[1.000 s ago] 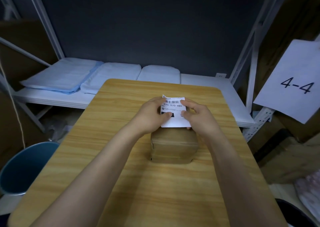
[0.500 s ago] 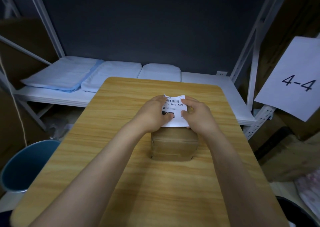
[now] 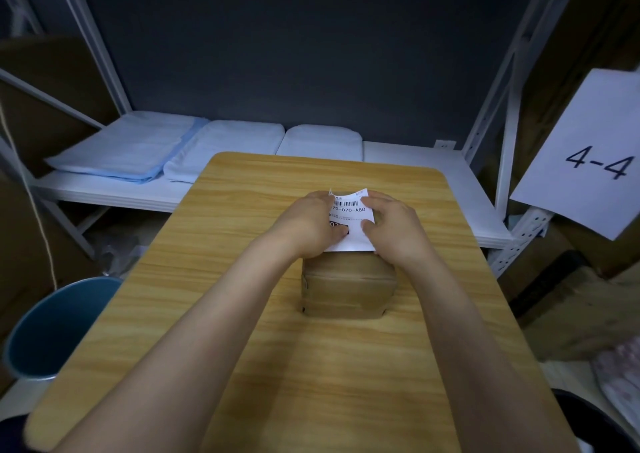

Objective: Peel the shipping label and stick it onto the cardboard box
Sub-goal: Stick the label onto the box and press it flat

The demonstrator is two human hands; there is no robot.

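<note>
Head view: the cardboard box [image 3: 348, 284] stands on the wooden table [image 3: 242, 314], near its centre, and the shipping label [image 3: 353, 222] is held above the box's far top edge, its upper left corner curling away. The left hand [image 3: 311, 226] pinches the label's left edge with curled fingers, thumb on the printed face. The right hand [image 3: 391, 231] grips the right edge likewise.
</note>
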